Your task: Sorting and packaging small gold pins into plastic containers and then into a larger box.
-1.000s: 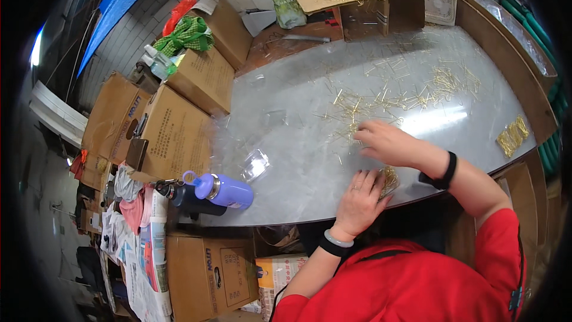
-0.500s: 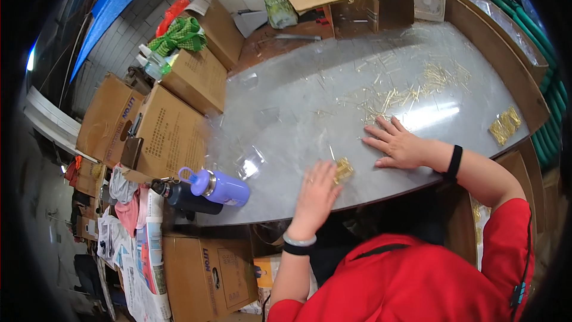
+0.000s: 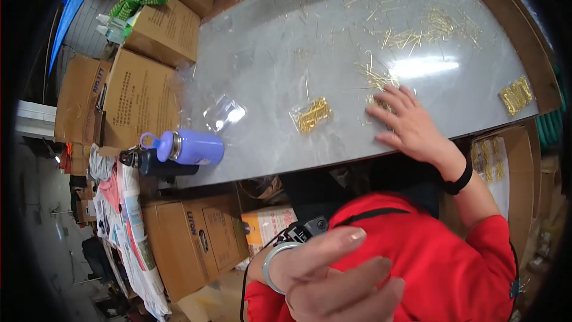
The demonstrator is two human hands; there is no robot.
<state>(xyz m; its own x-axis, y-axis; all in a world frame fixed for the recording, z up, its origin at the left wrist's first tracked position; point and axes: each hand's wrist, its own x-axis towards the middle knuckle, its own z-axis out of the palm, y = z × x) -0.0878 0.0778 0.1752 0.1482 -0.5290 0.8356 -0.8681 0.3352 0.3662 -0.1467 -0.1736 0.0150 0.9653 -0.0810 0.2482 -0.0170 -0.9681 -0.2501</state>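
likely gathering hooks (image 3: pixel 376 77) right of packet (image 3: pixel 311 115) | right hand (image 3: pixel 411 130) lay spread, ungripping; left hand (image 3: pixel 336 277) curled, hold unclear | next probably needed pinching

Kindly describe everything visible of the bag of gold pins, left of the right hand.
The bag looks like thin clear plastic, with a see-through margin at its left. Inside, many thin, shiny gold pins, seemingly metal, are bunched together. It lies slightly turned on the grey table, apart from the right hand; no hand touches it. Whether it is sealed, I cannot tell.
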